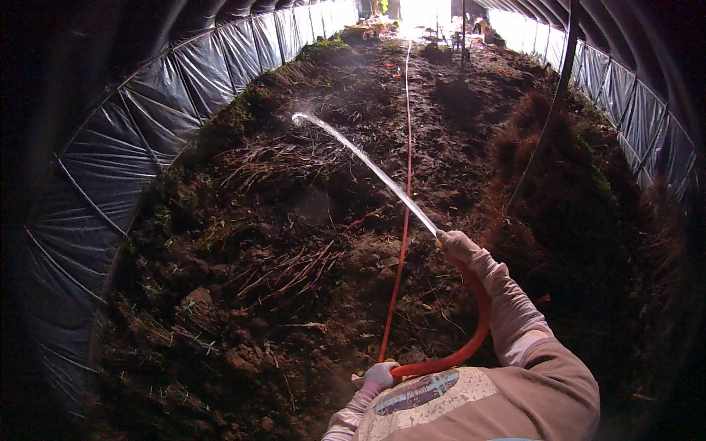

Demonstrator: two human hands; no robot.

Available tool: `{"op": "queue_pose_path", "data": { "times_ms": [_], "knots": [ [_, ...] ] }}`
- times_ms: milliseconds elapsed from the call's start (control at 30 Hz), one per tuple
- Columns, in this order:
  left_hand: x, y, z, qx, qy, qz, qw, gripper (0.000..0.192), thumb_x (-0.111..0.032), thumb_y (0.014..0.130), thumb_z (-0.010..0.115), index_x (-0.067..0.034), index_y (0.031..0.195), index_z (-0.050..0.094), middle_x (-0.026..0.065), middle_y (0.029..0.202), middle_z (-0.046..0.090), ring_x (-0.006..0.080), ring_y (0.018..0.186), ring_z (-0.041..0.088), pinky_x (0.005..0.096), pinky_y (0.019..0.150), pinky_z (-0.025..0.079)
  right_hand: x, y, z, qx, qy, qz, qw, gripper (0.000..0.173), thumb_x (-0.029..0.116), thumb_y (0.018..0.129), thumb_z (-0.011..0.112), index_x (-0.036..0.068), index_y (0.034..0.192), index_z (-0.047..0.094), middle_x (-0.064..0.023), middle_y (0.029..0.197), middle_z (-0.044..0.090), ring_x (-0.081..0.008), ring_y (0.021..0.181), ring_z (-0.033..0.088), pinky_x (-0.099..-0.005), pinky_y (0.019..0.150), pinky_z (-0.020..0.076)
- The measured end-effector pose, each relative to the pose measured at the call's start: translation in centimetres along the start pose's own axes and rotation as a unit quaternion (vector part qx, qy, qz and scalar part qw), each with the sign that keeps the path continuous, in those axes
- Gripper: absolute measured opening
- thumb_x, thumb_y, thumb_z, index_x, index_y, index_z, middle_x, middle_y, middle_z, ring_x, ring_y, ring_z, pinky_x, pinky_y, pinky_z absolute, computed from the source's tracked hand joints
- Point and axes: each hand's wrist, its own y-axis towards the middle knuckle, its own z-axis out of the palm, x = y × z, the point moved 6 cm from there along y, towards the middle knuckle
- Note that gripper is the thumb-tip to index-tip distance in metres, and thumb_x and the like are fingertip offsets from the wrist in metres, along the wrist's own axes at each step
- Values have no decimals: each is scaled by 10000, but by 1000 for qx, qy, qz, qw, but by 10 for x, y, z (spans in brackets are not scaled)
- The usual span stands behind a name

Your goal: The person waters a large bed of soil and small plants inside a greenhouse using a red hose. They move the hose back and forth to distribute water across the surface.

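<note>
An orange hose (479,331) bends in a loop in front of my body. My right hand (459,246), stretched forward, grips it at its outlet end. From there a bright jet of water (364,157) arcs out towards the far left, and its front end breaks up in the air above the soil. Close to my waist, my left hand (381,374) is closed around a lower part of the same hose. A straight length of hose (404,237) runs from near my left hand along the ground to the bright far end.
Dark, rough soil (353,308) lies ahead, with bundles of dry stems (292,270) on the left. Reddish-brown dry brush (551,160) is heaped at right, beside a slanting pole (563,77). Plastic sheeting (160,93) lines the tunnel's sides. Far-off objects (372,27) are blurred by glare.
</note>
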Motion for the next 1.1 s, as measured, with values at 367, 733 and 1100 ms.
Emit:
{"op": "queue_pose_path", "data": {
  "times_ms": [367, 733, 1100],
  "knots": [
    [-12, 1, -1, 44, 45, -9, 998, 349, -371, 652, 591, -195, 954, 608, 65, 934, 597, 264, 878, 564, 358, 746, 447, -54, 2, -33, -90, -58, 124, 987, 462, 470, 836, 437, 45, 678, 526, 11, 511, 404, -129, 454, 354, -327, 416, 303],
    [12, 7, 15, -9, -29, 16, 999, 336, -393, 639, 597, -198, 912, 616, 70, 910, 599, 258, 866, 566, 358, 713, 450, -5, 20, 9, 24, -51, 29, 998, 450, 461, 846, 413, 60, 677, 528, 28, 516, 409, -102, 442, 350, -294, 413, 297],
    [1, -14, -5, -25, -15, -46, 999, 294, -375, 646, 607, -209, 889, 622, 50, 870, 608, 250, 834, 576, 356, 698, 449, 36, 25, 51, 79, 12, -59, 995, 388, 432, 855, 415, 81, 697, 461, 22, 514, 407, -94, 413, 356, -272, 373, 287]
  ]
}}
